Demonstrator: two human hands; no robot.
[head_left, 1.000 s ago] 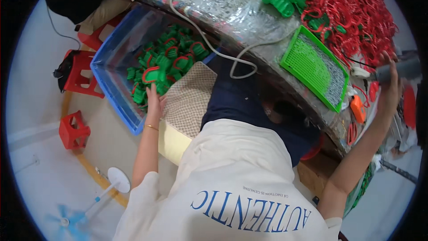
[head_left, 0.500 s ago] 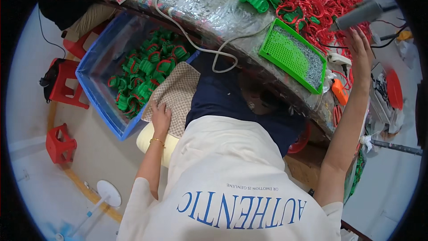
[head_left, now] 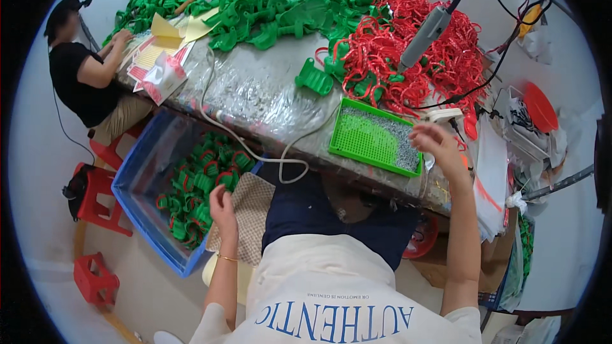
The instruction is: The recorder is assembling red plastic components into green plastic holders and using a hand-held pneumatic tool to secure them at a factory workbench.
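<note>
My right hand hovers by the right end of a green tray, fingers apart and loosely bent, with nothing visible in them. Small silvery pieces lie heaped in the tray's right part, over its perforated base. My left hand is lifted beside a checkered cloth on my lap, fingers loosely apart and holding nothing I can see. Left of it, a blue bin holds many green plastic parts with red straps. A grey cylindrical tool hangs on a black cable above the table.
Red straps and green plastic parts are piled on the plastic-covered table. One green part lies apart, near the tray. A pale cable droops over the edge. Another person sits far left; red stools stand below.
My right hand has come down from beside the hanging tool toward the tray. My left hand has risen off the checkered cloth. The view has tilted up, showing more of the table.
</note>
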